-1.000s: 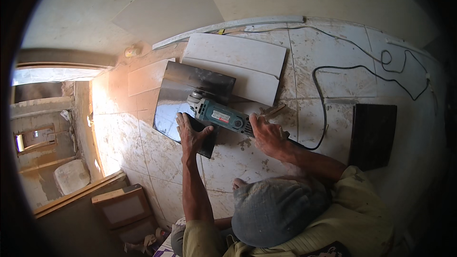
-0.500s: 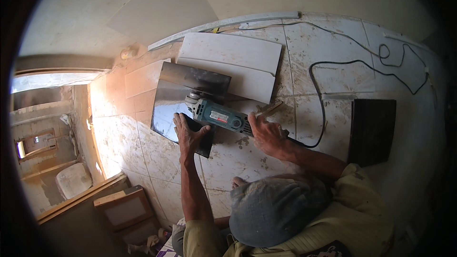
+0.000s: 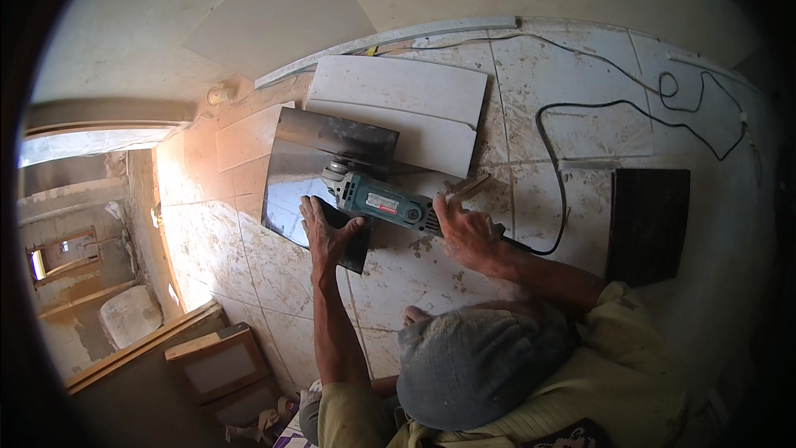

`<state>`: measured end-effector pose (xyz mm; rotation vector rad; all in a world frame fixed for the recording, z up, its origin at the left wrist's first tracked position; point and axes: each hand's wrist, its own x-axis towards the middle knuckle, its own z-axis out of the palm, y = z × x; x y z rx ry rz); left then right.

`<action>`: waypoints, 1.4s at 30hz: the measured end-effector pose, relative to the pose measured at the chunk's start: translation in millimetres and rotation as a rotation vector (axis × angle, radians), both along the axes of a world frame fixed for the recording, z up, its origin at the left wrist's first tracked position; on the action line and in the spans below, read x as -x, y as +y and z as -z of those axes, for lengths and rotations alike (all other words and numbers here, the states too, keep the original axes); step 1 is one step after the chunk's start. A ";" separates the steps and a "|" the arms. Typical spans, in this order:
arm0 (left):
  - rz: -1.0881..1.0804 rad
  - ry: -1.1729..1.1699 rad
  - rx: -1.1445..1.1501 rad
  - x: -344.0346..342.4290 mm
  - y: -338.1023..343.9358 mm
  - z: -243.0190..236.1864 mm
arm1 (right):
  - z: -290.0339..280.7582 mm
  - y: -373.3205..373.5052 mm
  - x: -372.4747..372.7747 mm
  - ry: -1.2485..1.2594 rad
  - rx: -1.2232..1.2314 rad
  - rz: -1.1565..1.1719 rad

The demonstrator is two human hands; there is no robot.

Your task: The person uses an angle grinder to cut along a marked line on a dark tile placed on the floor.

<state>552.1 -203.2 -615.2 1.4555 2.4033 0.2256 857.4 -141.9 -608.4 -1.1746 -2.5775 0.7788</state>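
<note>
My right hand (image 3: 470, 236) is wrapped around the rear handle of a teal angle grinder (image 3: 388, 202). The grinder lies across a glossy black tile (image 3: 288, 201), its metal head and disc end at a dusty dark band on the tile. My left hand (image 3: 325, 231) rests on the near part of that tile, fingers stretched out and thumb spread toward the grinder's body. Where the disc meets the tile is mostly hidden by the grinder head. A black cord (image 3: 554, 174) runs from the handle to the right.
White tile pieces (image 3: 402, 87) lie just beyond the black tile. Another dark tile (image 3: 649, 224) sits at the right. A long pale strip (image 3: 390, 40) follows the wall. The dirty tiled floor (image 3: 431, 282) has dust and scraps. A wooden frame (image 3: 217, 361) stands at lower left.
The whole view shifts very slightly. Both hands, the grinder and the black tile keep the same positions relative to one another.
</note>
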 end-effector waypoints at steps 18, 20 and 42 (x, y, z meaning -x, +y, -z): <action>-0.002 -0.003 -0.016 5.3 -3.9 6.6 | 1.7 -3.8 -10.3 -0.035 0.036 -0.021; 0.000 0.002 -0.014 4.3 -2.9 7.4 | 3.4 -4.0 -11.3 -0.045 0.049 -0.015; -0.003 0.000 -0.021 1.7 -2.8 4.3 | 1.6 -6.3 -21.7 -0.011 0.001 0.005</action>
